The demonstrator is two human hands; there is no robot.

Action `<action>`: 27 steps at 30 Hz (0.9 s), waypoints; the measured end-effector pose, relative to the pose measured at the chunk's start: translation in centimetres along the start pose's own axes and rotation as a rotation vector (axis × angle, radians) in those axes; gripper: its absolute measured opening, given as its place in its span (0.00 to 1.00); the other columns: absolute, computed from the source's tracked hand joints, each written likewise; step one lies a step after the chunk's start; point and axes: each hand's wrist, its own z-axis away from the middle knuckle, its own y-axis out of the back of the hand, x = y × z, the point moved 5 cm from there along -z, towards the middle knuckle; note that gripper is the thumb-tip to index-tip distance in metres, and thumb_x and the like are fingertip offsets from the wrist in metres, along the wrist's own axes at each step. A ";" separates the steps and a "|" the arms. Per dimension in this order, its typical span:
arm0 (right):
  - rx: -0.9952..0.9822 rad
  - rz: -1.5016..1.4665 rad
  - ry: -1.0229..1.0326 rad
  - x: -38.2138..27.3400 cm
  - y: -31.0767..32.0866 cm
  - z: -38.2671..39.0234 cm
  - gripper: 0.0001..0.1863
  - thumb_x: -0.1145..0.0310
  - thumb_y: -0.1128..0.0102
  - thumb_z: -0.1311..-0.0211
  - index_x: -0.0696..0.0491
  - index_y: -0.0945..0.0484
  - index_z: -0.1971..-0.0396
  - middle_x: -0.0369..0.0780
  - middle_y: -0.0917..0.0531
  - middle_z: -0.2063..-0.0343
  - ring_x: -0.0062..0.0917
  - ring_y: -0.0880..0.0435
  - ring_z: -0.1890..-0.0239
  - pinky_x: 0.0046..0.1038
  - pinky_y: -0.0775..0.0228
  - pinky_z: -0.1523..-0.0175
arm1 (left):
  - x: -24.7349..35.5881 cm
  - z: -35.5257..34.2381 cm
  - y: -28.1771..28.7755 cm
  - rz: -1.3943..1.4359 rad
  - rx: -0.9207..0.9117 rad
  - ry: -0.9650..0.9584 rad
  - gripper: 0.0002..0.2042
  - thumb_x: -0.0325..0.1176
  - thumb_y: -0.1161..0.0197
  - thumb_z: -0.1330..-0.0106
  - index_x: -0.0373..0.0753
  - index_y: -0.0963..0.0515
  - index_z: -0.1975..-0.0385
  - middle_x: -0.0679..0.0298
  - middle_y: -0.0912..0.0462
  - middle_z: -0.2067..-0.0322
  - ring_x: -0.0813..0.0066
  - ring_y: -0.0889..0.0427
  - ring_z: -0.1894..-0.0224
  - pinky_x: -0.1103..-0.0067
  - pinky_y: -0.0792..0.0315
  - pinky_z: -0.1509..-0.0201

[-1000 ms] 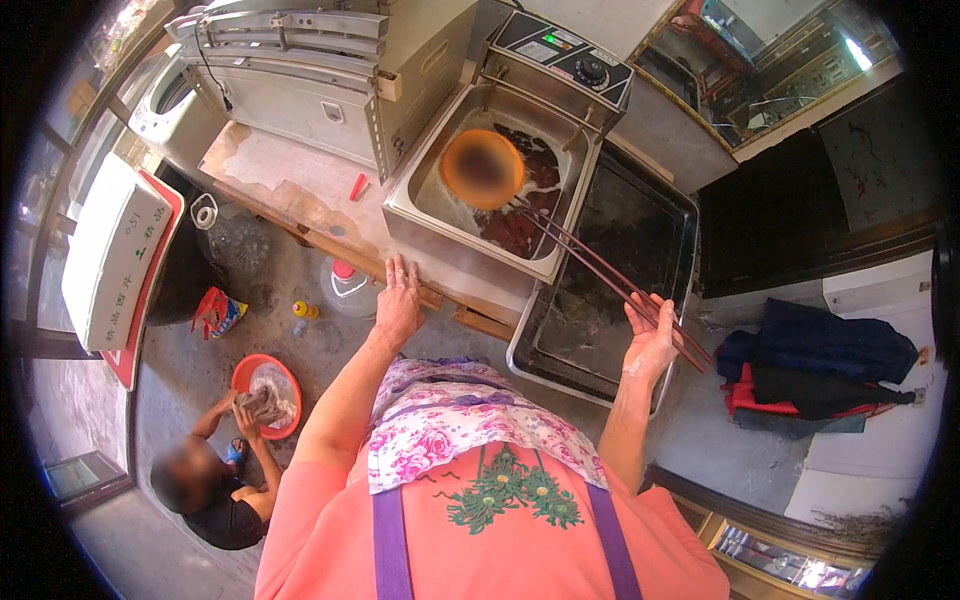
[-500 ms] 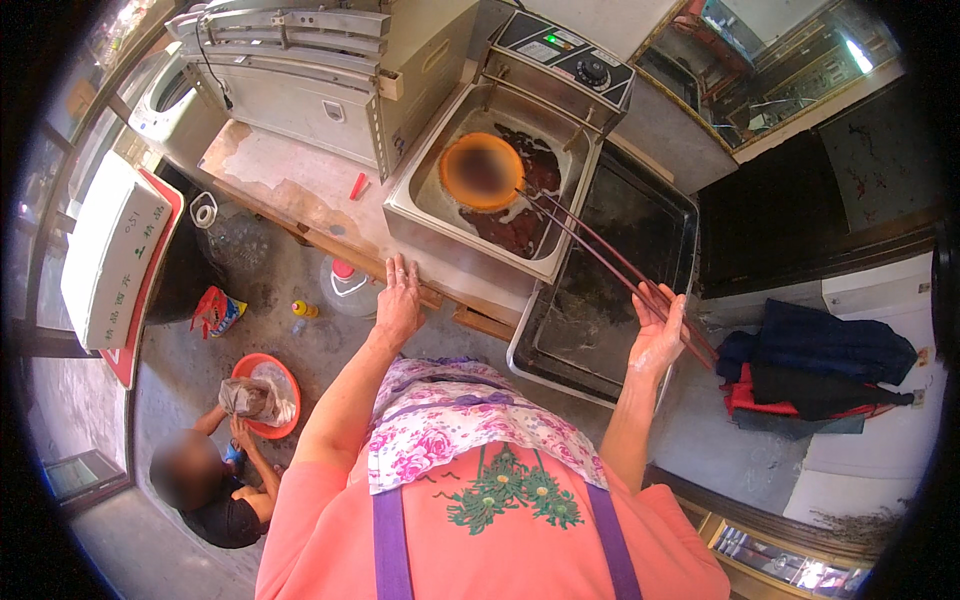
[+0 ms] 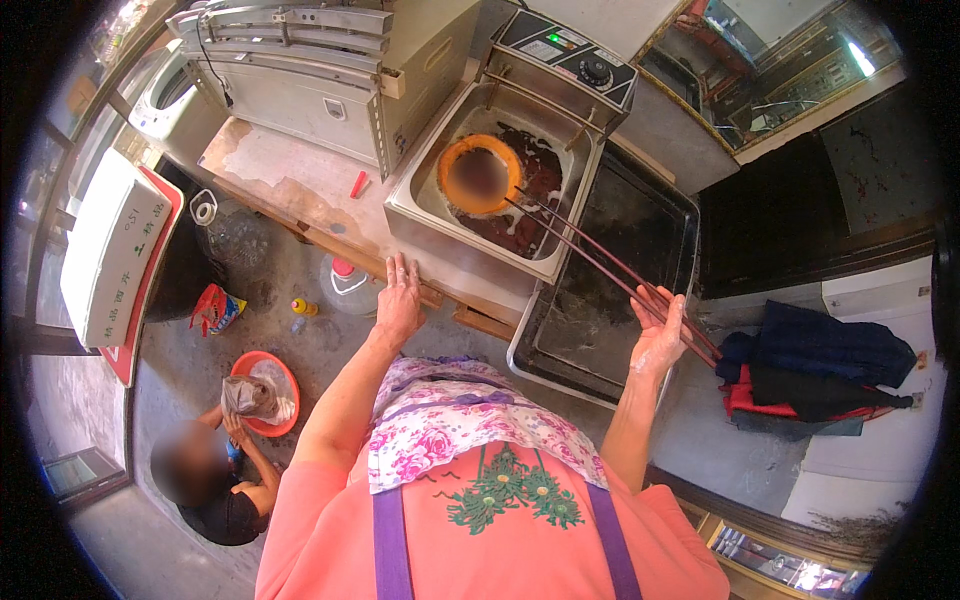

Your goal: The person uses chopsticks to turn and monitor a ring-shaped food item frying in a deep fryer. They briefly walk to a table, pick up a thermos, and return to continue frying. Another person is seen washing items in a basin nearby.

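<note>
Long brown chopsticks point(image 3: 600, 262) are gripped in my right hand point(image 3: 660, 325), held out over the black tray. Their tips reach into the electric fryer point(image 3: 480, 247), at the right edge of a golden-orange ring of fried food point(image 3: 450, 182). The ring floats in dark, foaming oil point(image 3: 545, 165); its centre is blurred. My left hand point(image 3: 400, 300) holds nothing. Its outstretched fingers rest at the front edge of the worktable point(image 3: 330, 225), left of the fryer.
A black tray point(image 3: 610, 330) lies right of the fryer; a red clip point(image 3: 359, 184) lies on the worktable. At lower left, a crouching person point(image 3: 225, 510) handles a bag in a red basin point(image 3: 292, 385). Plastic jugs stand under the table. Dark clothes point(image 3: 830, 345) lie at right.
The chopstick tips have shifted slightly left and down along the ring's edge. My left hand stays put. The crouching person's hands have moved a little on the bag.
</note>
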 end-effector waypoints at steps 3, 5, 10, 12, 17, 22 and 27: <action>0.002 -0.007 -0.006 0.0 0.1 0.0 0.17 0.63 0.50 0.34 0.66 0.25 0.66 0.51 0.19 0.68 0.38 0.16 0.65 0.33 0.17 0.64 | 0.1 0.1 0.2 0.009 0.006 0.003 0.49 0.28 0.29 0.66 0.29 0.47 0.37 0.38 0.53 0.36 0.45 0.50 0.33 0.70 0.30 0.42; 0.012 -0.008 -0.013 0.0 0.1 0.1 0.17 0.63 0.50 0.34 0.66 0.25 0.66 0.51 0.19 0.69 0.38 0.16 0.66 0.33 0.17 0.64 | 0.1 0.0 0.2 0.009 0.004 0.002 0.49 0.28 0.30 0.66 0.29 0.47 0.38 0.38 0.53 0.36 0.44 0.50 0.33 0.69 0.30 0.42; 0.007 -0.018 -0.019 0.0 0.1 0.1 0.17 0.63 0.49 0.34 0.66 0.25 0.66 0.51 0.19 0.69 0.38 0.16 0.66 0.33 0.17 0.65 | 0.1 0.1 0.3 0.021 0.019 -0.004 0.48 0.27 0.30 0.66 0.28 0.47 0.38 0.38 0.52 0.36 0.44 0.49 0.33 0.69 0.29 0.43; 0.004 -0.019 -0.027 0.1 0.1 0.2 0.17 0.64 0.49 0.34 0.66 0.25 0.66 0.51 0.19 0.69 0.38 0.16 0.66 0.33 0.17 0.65 | 0.1 0.0 0.2 0.020 0.027 -0.006 0.48 0.27 0.31 0.66 0.28 0.46 0.38 0.38 0.52 0.36 0.44 0.49 0.33 0.69 0.29 0.43; 0.013 -0.033 -0.056 0.4 0.0 0.2 0.17 0.64 0.49 0.34 0.66 0.25 0.66 0.51 0.19 0.69 0.38 0.16 0.66 0.33 0.17 0.65 | -0.1 0.0 -0.1 0.012 0.034 -0.007 0.48 0.26 0.31 0.66 0.29 0.46 0.38 0.38 0.51 0.36 0.45 0.50 0.33 0.69 0.29 0.43; -0.023 -0.053 -0.026 0.2 -1.6 0.3 0.17 0.63 0.49 0.34 0.67 0.26 0.65 0.51 0.20 0.68 0.38 0.16 0.65 0.33 0.17 0.63 | 0.2 0.1 0.5 0.018 0.010 0.006 0.48 0.28 0.30 0.66 0.29 0.46 0.38 0.38 0.52 0.36 0.45 0.50 0.33 0.70 0.29 0.42; -0.055 -0.042 -0.009 0.7 -4.0 0.6 0.18 0.63 0.48 0.35 0.67 0.26 0.65 0.52 0.20 0.68 0.38 0.16 0.65 0.32 0.17 0.62 | 0.2 0.0 0.4 -0.012 -0.013 0.008 0.50 0.30 0.27 0.66 0.29 0.47 0.37 0.39 0.52 0.36 0.46 0.51 0.33 0.71 0.29 0.42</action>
